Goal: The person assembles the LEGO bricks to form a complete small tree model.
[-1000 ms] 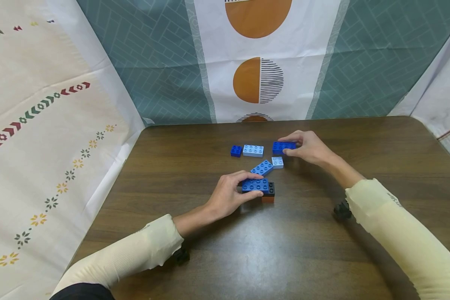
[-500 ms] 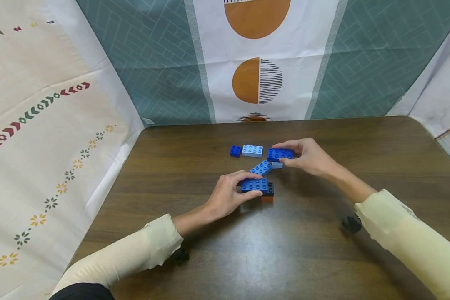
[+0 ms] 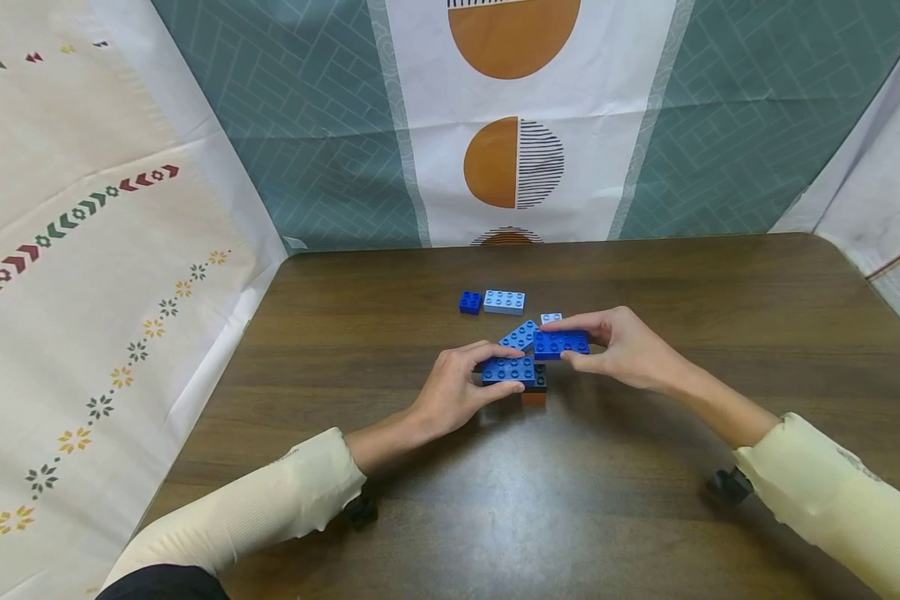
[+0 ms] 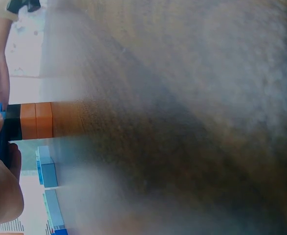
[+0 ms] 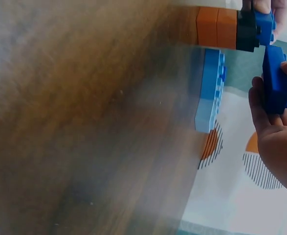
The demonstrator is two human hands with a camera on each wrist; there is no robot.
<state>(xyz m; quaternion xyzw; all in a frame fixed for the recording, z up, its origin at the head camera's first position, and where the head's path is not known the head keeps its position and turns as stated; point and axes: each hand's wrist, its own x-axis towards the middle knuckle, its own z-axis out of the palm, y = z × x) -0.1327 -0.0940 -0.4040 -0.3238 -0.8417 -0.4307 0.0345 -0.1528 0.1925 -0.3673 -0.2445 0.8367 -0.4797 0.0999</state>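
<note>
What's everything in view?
Table: 1, brown, beneath
Orange bricks: 2, orange, on table
Black brick: 1, black, on orange
Top brick: 1, blue, on black
Angled brick: 1, blue, behind top
Long brick: 1, light blue, back
Small dark brick: 1, dark blue, beside long
Raised brick: 1, dark blue, midair
Small pale brick: 1, light blue, behind raised
Backdrops: 3, teal/white back, cream left, whitish right
Sleeves: 2, cream, forearms
Black fabric: 1, lower left
Wrist gear: 2, black, wrists
Left hand: 1, gripping top brick
Right hand: 1, gripping raised brick
</note>
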